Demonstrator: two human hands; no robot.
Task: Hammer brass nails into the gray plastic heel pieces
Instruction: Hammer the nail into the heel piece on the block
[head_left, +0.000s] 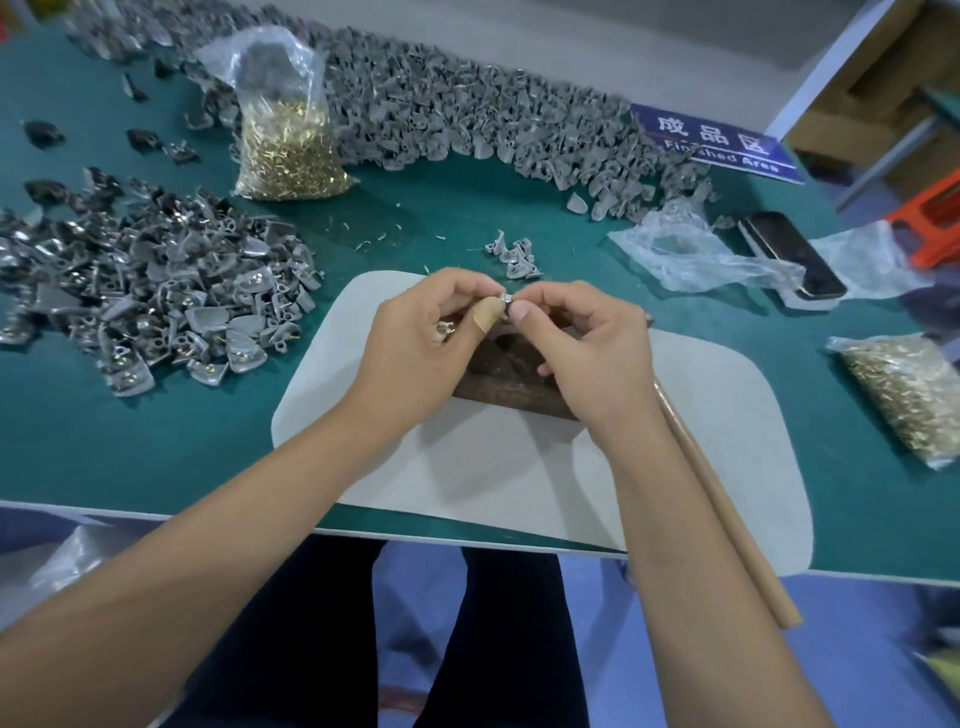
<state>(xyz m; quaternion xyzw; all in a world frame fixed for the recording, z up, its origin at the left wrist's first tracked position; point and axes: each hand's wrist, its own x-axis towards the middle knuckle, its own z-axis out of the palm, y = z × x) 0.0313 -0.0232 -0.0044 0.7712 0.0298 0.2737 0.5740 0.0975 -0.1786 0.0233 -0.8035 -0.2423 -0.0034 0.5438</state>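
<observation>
Forearms fill the near field, both reaching forward over the table edge to meet above a dark wooden block (511, 374). I note the gray heel piece (503, 300) held between the two hands, directly over the block's far end. My left hand (421, 343) pinches it with thumb and forefinger; the thumb carries a tan plaster. Spare small pieces, apparently heel pieces or nails, sit tucked under the left hand's curled fingers; I cannot tell which. My right hand (582, 338) closes thumb and forefinger on the same piece from the opposite side, apparently seating a nail, though the nail itself is too small to confirm.

Key relation: the piece lies at the fingertips of both hands, equally near to each, and above the block rather than resting on it. Its long axis cannot be judged at this size. The hammer handle (727, 499) lies under and just outside my right forearm, running toward me, so the right hand is the nearer one to take it up.

Outward: a pale work mat (519, 493) under the block, on the green table (130, 441). A few loose pieces (514, 257) lie just beyond the hands. Left, a heap of nailed pieces (156, 296); at the back, a long bank of gray pieces (467, 114). One bag of brass nails (288, 130) stands rear left, another bag (909, 395) lies right. A phone (792, 254) rests right of centre.
</observation>
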